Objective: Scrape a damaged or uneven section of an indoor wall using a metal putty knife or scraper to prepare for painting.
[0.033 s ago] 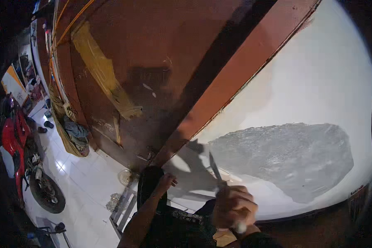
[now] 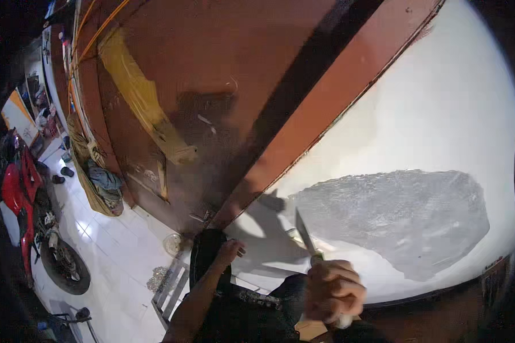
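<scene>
My right hand (image 2: pixel 335 291) is closed round the handle of a knife-like blade tool (image 2: pixel 305 233). Its narrow metal blade points up and away from me, seen almost edge-on, and a pale end shows below the fist. Behind the tip lies the left end of a rough grey plaster patch (image 2: pixel 395 220) on the white wall (image 2: pixel 440 114); whether the blade touches it I cannot tell. My left hand (image 2: pixel 232 251) rests empty by my dark-clothed knee, fingers loosely bent and slightly apart.
A brown door (image 2: pixel 200 57) with a yellow-brown streak and a reddish frame (image 2: pixel 326 108) stands ahead. On the left are a red motorcycle (image 2: pixel 20 194), a hanging cloth bundle (image 2: pixel 100 186) and white floor tiles (image 2: pixel 114 257). A metal frame (image 2: pixel 174 286) is beneath me.
My right hand and the blade tool have shifted slightly right and down, and the blade tip has dropped from the patch's left corner. My left hand has stayed put.
</scene>
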### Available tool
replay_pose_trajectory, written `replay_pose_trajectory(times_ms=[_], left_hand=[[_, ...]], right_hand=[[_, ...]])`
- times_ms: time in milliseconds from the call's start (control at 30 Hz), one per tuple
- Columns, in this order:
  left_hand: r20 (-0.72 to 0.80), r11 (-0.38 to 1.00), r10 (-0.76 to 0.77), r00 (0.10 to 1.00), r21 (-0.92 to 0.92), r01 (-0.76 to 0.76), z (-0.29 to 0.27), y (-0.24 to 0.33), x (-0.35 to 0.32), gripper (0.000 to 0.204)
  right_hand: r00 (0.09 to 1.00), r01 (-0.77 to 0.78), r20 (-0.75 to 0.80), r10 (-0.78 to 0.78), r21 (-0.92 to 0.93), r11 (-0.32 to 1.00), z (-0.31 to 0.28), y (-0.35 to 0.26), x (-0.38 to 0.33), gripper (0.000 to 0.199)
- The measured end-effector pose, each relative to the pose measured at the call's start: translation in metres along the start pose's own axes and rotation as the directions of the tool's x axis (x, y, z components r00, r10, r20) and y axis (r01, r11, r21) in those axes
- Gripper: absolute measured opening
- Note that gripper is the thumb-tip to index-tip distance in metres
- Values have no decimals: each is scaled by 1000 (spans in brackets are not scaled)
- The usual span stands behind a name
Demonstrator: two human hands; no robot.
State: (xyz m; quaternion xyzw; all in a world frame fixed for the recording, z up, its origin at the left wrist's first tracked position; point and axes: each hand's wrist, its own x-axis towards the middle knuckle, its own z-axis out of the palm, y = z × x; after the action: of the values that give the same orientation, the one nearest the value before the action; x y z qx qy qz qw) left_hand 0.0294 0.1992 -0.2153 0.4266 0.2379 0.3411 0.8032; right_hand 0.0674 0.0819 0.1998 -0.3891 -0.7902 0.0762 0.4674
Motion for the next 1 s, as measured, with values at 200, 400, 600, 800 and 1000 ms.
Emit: replay_pose_trajectory(times_ms=[200, 400, 600, 800, 1000], left_hand=[[3, 993, 15, 1000, 120, -15, -12, -10, -1, 28], [-79, 993, -101, 992, 60, 106, -15, -7, -5, 30], [-38, 976, -27, 999, 214, 35, 34, 112, -35, 30], [-66, 979, -76, 995, 186, 87, 1, 45, -22, 28], [-88, 996, -85, 992, 13, 87, -12, -3, -5, 28]], right_hand=[[971, -167, -230, 65, -456, 874, 31, 41, 7, 24], [912, -61, -409, 14, -102, 993, 24, 3, -2, 14], [967, -46, -245, -67, -428, 903, 21, 41, 10, 12], [964, -101, -247, 102, 18, 995, 19, -1, 4, 12], [982, -46, -186, -37, -422, 906, 24, 26, 22, 8]])
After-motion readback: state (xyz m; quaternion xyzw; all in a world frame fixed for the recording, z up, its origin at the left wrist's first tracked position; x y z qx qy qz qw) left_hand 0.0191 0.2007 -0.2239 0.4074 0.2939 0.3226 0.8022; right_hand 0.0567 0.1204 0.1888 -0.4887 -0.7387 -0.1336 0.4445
